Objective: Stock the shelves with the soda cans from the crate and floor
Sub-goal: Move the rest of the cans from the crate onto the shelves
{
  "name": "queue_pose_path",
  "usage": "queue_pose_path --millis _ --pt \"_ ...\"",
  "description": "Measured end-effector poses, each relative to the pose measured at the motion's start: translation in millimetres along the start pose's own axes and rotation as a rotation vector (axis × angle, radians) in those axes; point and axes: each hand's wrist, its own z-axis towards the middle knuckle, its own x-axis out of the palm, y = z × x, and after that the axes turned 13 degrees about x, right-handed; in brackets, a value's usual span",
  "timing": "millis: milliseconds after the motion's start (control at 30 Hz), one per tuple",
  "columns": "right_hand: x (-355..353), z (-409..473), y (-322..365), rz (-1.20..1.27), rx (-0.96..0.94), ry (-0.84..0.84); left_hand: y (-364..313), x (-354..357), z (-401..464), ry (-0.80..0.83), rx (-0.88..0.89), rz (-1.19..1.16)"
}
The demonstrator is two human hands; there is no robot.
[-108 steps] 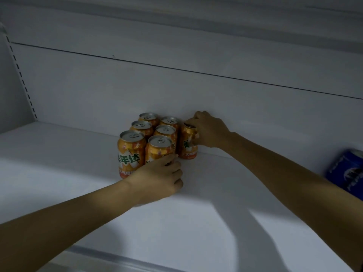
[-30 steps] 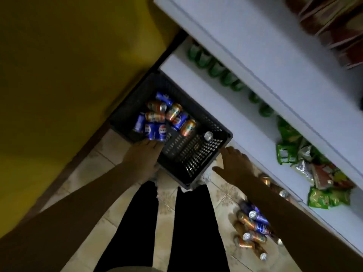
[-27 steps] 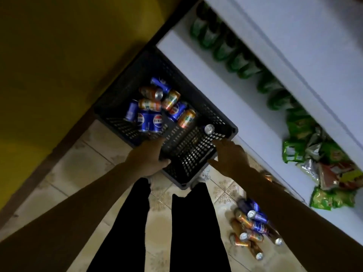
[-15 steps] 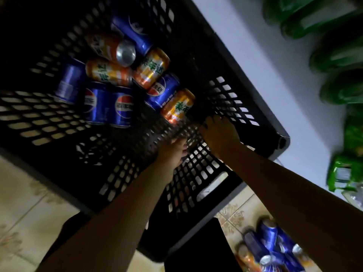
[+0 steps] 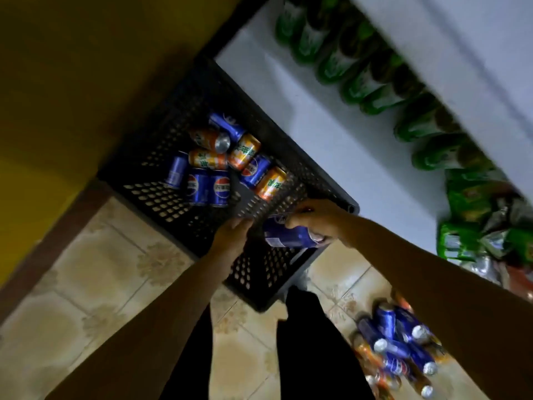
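A black perforated crate [image 5: 161,197] stands on the tiled floor with several blue and orange soda cans [image 5: 222,163] lying in its far half. My right hand [image 5: 320,223] grips a blue can [image 5: 288,236] held sideways above the crate's near end. My left hand [image 5: 233,235] hovers just left of that can, fingers loosely extended toward its end; contact is unclear. A heap of blue and orange cans [image 5: 398,350] lies on the floor at lower right.
The white bottom shelf [image 5: 331,131] runs along the crate's right side, holding green bottles [image 5: 354,67] and green snack bags [image 5: 476,220]. A yellow wall [image 5: 72,82] stands on the left. My dark-trousered legs [image 5: 311,342] are below the crate.
The view has pulled back from the crate. My right hand has lifted a blue can from the crate's near corner, and my left hand has come beside it.
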Motion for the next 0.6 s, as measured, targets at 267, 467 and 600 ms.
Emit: queue_pose_path --millis 267,467,600 --pt "11 -224 -1 0.578 0.001 0.212 -90 -66 -206 0.304 -0.027 -0.355" --pt "73 -308 -9 1.248 -0.044 -0.093 -110 -91 -307 0.307 0.395 -0.173" --pt "104 -342 -22 1.64 -0.063 -0.241 -115 -96 -357 0.379 0.565 -0.029"
